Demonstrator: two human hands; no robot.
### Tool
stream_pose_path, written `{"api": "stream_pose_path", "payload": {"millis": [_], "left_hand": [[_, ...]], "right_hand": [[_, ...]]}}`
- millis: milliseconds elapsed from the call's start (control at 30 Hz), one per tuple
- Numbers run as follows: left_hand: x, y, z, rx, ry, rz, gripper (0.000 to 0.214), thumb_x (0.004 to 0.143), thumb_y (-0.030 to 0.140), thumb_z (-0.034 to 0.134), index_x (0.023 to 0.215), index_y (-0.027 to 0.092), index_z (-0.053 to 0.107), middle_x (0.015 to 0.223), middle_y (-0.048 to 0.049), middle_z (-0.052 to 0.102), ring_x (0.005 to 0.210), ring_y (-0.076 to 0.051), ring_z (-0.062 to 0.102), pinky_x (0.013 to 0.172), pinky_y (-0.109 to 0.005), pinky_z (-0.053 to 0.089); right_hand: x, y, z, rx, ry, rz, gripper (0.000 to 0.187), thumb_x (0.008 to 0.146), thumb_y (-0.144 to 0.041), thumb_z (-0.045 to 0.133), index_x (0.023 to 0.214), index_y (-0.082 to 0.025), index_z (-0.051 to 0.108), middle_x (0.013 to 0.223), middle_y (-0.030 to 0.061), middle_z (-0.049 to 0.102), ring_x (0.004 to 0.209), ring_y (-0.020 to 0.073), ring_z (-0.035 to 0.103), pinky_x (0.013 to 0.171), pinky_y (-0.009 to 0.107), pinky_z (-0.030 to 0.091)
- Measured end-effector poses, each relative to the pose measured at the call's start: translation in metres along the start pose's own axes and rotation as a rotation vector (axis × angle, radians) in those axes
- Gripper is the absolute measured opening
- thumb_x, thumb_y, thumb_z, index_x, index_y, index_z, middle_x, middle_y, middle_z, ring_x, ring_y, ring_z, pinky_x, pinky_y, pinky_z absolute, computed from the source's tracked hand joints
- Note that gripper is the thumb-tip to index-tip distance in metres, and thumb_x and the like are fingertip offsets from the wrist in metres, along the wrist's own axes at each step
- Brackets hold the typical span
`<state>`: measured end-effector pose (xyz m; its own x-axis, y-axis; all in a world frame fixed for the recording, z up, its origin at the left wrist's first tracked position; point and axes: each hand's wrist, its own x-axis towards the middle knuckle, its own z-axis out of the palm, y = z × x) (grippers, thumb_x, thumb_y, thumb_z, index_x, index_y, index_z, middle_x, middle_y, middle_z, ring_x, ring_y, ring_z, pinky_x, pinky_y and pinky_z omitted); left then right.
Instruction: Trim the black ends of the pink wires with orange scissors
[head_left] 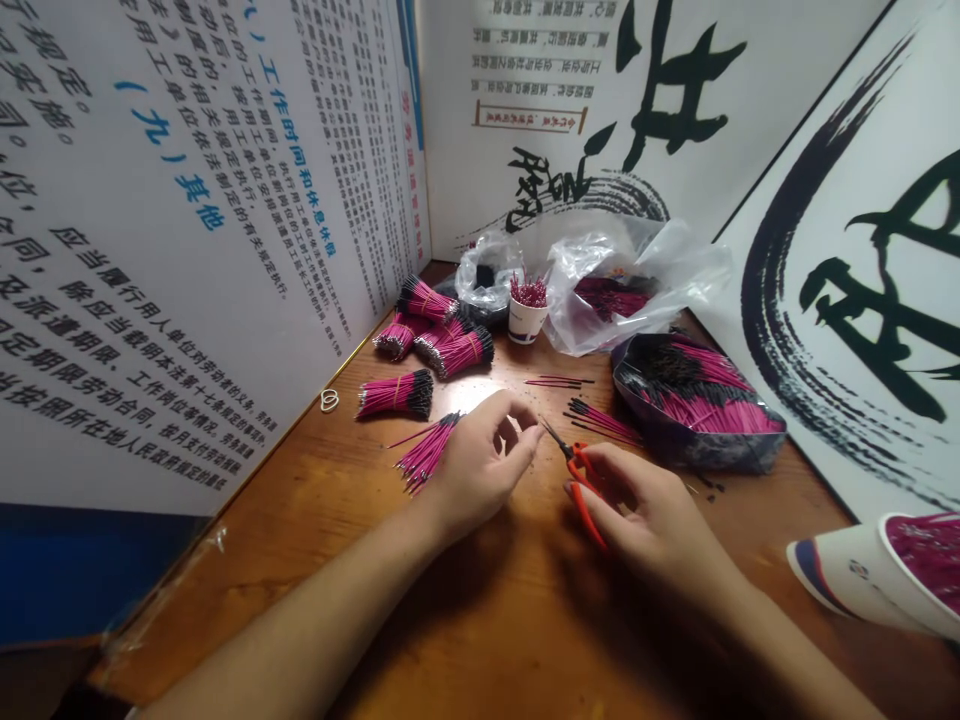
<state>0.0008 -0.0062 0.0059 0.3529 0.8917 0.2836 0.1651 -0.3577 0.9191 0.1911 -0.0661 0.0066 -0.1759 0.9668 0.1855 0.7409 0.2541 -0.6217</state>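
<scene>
Orange-handled scissors (577,468) sit gripped in the right hand (649,515) above the table (255,570), tips pointing towards the left hand (480,450), whose thumb and forefinger curl close together; whether they pinch anything, I cannot tell. Trimming seems the step in hand, beside loose magenta wires (426,455), and the next move likely calls for careful alignment.

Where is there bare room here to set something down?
On the wooden table, the widest bare patch lies between the left arm and right arm. Another lies between the left arm and lettered panel, nearer than the pale loops. The far side is crowded: wire bundles, upright paper cup, plastic bags, dark wire-filled bag.
</scene>
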Motion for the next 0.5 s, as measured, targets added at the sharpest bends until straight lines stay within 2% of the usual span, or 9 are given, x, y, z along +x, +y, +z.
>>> {"api": "stream_pose_path", "payload": {"millis": [500], "left_hand": [[0.0002,-0.0023,-0.002,0.174,0.094,0.114,0.007,0.089,0.019,0.058,0.083,0.018,0.054,0.082,-0.0013,0.056,0.073,-0.014,0.046,0.067,-0.027,0.037]], "right_hand": [[-0.0014,-0.0058,-0.002,0.018,-0.009,0.001,0.022,0.092,-0.037,0.053,0.092,-0.019,0.065,0.065,-0.0014,0.059,0.056,0.013,0.052,0.053,0.022,0.04]]}}
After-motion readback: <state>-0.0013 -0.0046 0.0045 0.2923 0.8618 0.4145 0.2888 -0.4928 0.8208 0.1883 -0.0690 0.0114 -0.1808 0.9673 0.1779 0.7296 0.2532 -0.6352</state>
